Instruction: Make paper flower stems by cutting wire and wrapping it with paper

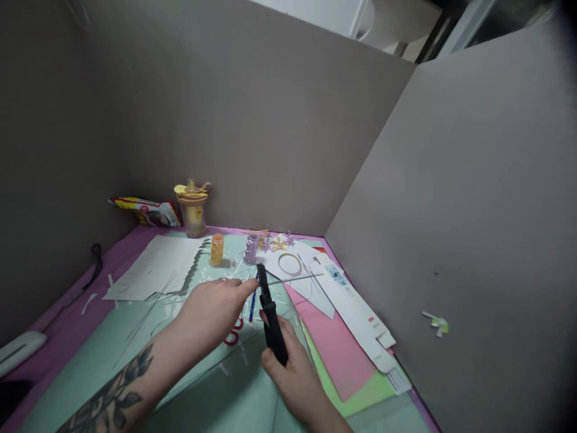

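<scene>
My right hand [293,367] is wrapped around the thick handle of a black tool [274,331] with a narrower, jaw-like far end; its exact kind I cannot make out. My left hand [220,307] is closed, its fingertips pinched beside the tool's far end. From there a thin grey wire [297,278] runs to the right across the tool, seemingly held by those fingertips. Below the left hand lie scissors with red handles [233,332], partly hidden, and a blue pen [252,305]. More thin wires [139,319] lie to the left.
A ribbed orange spool [217,249] and a purple one [251,248] stand behind, near star-shaped flowers [279,243] and a ring [289,264]. White sheets [155,264], pink paper [333,343], a drinking cup [193,210] and a snack packet [148,210] surround the work area. Grey partitions [234,120] enclose it.
</scene>
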Available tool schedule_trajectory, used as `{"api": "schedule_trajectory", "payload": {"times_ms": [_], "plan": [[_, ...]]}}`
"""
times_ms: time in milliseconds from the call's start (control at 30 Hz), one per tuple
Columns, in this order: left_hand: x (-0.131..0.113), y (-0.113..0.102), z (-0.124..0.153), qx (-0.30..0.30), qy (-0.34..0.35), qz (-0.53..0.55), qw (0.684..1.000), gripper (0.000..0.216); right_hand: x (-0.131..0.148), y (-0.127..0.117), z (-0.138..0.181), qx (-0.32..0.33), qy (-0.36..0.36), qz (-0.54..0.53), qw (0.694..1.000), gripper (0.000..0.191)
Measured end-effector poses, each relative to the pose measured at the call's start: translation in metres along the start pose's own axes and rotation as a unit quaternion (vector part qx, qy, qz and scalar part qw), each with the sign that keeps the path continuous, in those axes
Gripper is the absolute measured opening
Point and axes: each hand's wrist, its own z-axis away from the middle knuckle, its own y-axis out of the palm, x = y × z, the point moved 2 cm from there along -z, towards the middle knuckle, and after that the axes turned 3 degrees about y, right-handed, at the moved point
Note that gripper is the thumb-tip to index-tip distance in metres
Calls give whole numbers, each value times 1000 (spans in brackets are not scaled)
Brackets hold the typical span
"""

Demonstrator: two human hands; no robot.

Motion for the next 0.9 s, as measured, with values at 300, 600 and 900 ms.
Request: {"api": "schedule_trajectory", "payload": {"times_ms": [300, 600, 900], "plan": [[5, 12, -5, -23, 18, 0, 1000, 35, 8, -2, -2, -31, 5, 7, 999, 35], [3, 17, -8, -49, 31, 10, 998, 36, 4, -4, 0, -78, 14, 39, 996, 21], [-2, 16, -7, -43, 28, 24, 998, 37, 9, -6, -1, -88, -3, 61, 994, 9]]}}
